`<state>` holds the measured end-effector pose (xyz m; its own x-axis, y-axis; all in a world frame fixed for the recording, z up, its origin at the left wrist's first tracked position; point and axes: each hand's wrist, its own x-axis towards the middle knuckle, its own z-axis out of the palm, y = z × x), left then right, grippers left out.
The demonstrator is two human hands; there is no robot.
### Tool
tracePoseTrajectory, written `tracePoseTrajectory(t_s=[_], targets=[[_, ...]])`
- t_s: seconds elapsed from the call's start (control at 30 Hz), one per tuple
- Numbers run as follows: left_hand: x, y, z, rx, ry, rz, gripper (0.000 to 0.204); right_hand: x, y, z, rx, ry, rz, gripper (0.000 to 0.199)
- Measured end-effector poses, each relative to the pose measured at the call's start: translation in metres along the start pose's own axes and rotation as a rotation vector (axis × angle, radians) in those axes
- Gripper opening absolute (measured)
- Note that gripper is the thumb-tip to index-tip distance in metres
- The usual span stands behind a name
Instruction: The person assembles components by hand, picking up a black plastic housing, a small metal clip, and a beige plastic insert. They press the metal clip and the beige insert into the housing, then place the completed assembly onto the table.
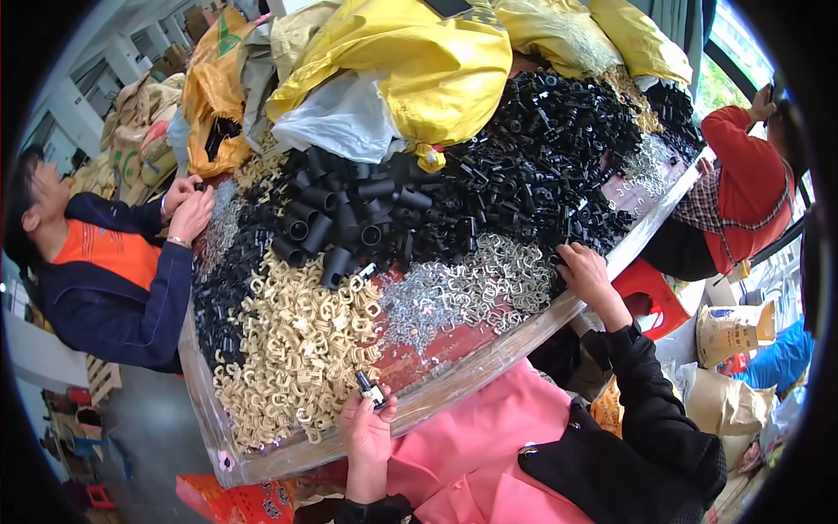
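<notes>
Near the table's front edge, my left hand (367, 430) grips a small black plastic fitting (370, 389) with a pale piece on it, held upright by thumb and fingers. My right hand (587, 274) reaches over the front right side of the table. Its fingers are bent together at the edge of a heap of small black plastic parts (546, 188); whatever lies between the fingertips is hidden. Silver U-shaped metal clips (506, 284) lie left of the right hand, beside a scatter of small screws (419, 306). Beyond my left hand spreads a pile of cream plastic clamps (297, 349).
Wide black tubes (336, 210) lie mid-table, with yellow sacks (428, 70) behind. A co-worker in an orange shirt (109, 262) handles something small at the left; another in red (751, 192) is at the right. A red stool (655, 297) stands right of the wooden table rim (489, 362).
</notes>
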<state>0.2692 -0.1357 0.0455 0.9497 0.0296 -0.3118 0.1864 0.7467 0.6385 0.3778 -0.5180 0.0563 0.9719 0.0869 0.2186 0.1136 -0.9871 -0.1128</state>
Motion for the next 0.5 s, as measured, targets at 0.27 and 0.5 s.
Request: tracePoseTrajectory(t_s=[0.27, 0.5], targets=[[0.002, -0.002, 0.003, 0.052, 0.007, -0.001, 0.021, 0.002, 0.008, 0.009, 0.232, 0.223, -0.037, 0.015], [0.001, -0.001, 0.008, 0.095, 0.036, 0.001, 0.021, 0.004, -0.001, -0.002, 0.632, 0.165, 0.190, 0.011]])
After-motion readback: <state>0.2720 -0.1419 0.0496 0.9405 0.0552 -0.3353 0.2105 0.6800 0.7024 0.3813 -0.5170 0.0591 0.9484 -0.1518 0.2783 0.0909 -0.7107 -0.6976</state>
